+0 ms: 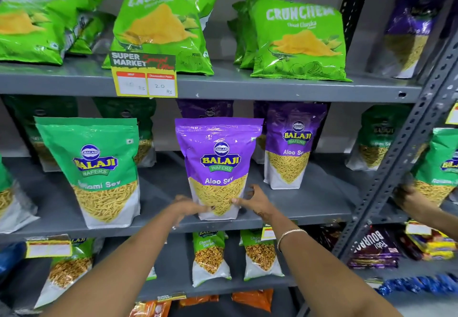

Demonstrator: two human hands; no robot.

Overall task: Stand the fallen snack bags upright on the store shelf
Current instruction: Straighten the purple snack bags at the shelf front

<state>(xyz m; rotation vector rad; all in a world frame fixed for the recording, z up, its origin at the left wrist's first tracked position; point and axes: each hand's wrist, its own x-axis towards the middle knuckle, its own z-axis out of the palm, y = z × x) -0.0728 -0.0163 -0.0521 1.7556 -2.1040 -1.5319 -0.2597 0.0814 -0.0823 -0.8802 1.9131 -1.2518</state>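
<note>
A purple Aloo Sev bag (218, 158) stands upright near the front edge of the middle shelf (309, 205). My left hand (189, 207) grips its lower left corner and my right hand (255, 200) holds its lower right side. A second purple Aloo Sev bag (292, 143) stands upright just behind it to the right. A green Sev bag (96, 168) stands upright to the left, leaning slightly.
Green Crunchem bags (297, 39) lean on the top shelf above a yellow price tag (145, 81). Smaller bags (210, 257) fill the lower shelf. A perforated grey upright (401, 148) divides the racks. Another person's hand (414, 200) holds a green bag (441, 165) at the right.
</note>
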